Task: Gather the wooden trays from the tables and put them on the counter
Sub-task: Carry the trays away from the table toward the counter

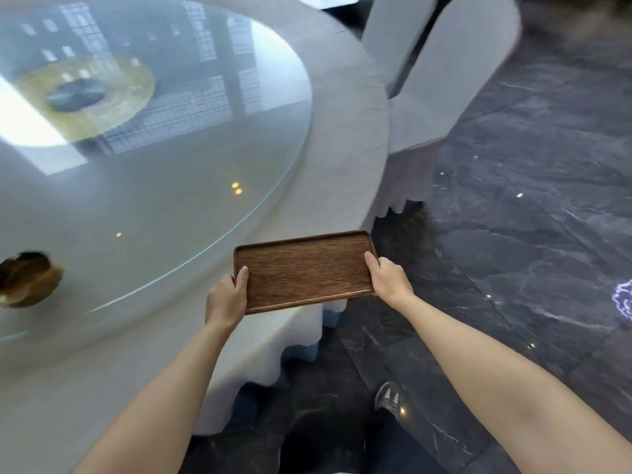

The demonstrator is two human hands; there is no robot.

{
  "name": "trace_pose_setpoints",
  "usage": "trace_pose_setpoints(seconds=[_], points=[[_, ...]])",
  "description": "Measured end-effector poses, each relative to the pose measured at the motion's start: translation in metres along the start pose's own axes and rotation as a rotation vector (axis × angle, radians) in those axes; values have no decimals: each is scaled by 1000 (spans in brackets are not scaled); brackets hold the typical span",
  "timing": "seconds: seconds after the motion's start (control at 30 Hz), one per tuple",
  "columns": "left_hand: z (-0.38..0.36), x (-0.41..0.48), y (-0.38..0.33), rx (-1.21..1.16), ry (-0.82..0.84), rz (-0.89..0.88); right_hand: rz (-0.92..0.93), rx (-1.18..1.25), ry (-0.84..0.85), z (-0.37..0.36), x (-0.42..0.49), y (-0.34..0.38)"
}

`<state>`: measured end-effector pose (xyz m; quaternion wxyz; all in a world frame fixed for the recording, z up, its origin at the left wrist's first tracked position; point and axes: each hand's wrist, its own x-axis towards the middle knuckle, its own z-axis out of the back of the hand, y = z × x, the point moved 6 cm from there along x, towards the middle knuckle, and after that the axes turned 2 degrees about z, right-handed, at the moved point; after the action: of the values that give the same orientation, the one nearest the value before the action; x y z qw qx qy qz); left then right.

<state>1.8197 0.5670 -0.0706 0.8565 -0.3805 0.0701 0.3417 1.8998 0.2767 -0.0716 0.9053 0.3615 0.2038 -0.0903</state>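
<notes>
A dark brown wooden tray [304, 270], rectangular and empty, is held level in the air over the right edge of a round table [342, 138]. My left hand [227, 297] grips its left short side with the thumb on the tray's inner face. My right hand [388, 277] grips the right short side the same way. The tray's near corner overlaps the hanging tablecloth; its right part is over the dark floor.
The table carries a white cloth and a round glass turntable [154, 172]. A blurred brown object [27, 278] sits at the left edge. Two white-covered chairs [455, 70] stand at the table's far right. Dark marble floor [530, 217] spreads to the right; my shoe [388, 398] shows below.
</notes>
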Motion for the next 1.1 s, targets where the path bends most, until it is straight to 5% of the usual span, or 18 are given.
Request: trace_pose_setpoints(seconds=[0.77,1.1], points=[[-359,18,-572,196,242,-588,-287,217,-532,480,198,-245],[-506,116,-799,142,344,-619,-345,235,-621,653,383,-275]])
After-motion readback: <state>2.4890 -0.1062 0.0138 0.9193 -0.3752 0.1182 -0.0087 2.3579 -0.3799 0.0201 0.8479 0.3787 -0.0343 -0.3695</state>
